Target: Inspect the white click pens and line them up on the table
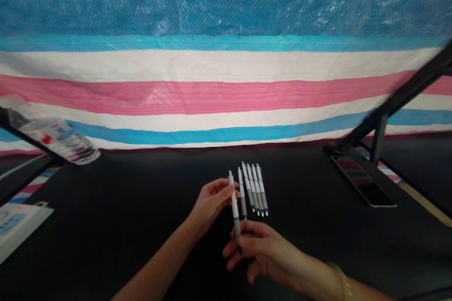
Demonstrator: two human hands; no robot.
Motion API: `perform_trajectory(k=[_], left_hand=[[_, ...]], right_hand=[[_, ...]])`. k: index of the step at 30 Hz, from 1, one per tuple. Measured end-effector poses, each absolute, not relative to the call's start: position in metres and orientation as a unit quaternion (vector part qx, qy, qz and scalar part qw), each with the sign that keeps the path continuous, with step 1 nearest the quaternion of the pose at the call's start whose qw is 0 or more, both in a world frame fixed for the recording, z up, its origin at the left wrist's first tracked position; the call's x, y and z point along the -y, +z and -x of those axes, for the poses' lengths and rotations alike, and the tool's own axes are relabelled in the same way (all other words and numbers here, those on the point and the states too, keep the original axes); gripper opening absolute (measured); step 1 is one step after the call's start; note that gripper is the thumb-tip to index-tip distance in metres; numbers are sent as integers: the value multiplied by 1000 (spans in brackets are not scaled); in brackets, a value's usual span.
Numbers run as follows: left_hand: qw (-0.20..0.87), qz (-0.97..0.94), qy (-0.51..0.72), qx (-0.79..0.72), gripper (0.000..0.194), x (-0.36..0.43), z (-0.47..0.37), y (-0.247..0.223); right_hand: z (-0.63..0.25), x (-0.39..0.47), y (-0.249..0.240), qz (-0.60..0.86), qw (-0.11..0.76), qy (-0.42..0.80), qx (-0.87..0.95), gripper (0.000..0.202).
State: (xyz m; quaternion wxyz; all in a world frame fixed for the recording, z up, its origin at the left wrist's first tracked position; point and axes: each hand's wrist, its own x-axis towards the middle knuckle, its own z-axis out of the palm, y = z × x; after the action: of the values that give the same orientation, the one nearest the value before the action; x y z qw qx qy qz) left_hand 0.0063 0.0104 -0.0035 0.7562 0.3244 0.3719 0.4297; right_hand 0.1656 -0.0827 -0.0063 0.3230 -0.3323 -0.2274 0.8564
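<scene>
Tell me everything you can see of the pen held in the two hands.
The pen is slim and looks plastic: white barrel, white push button, grey grip, dark at the lower end. It is held lengthwise, button end pointing away. The left hand pinches its white barrel; the right hand holds the grip. In view, it is left of the other pens.

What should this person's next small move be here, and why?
Probably lower the held pen onto the black table, left of the lone pen. The left hand holds its upper part and the right hand has its grey lower end, so it seems steadied, while the lone pen and four close-set pens already lie roughly parallel just to the right.
</scene>
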Motion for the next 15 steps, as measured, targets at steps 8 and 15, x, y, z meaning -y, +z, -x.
perform_trajectory(k=[8, 15], left_hand=[[755, -314, 439, -373, 35, -10, -6, -1], [753, -318, 439, -373, 35, -10, -6, -3]], right_hand=[[-165, 82, -8, 348, 313, 856, 220, 47], [-166, 83, -11, 338, 327, 849, 240, 45]])
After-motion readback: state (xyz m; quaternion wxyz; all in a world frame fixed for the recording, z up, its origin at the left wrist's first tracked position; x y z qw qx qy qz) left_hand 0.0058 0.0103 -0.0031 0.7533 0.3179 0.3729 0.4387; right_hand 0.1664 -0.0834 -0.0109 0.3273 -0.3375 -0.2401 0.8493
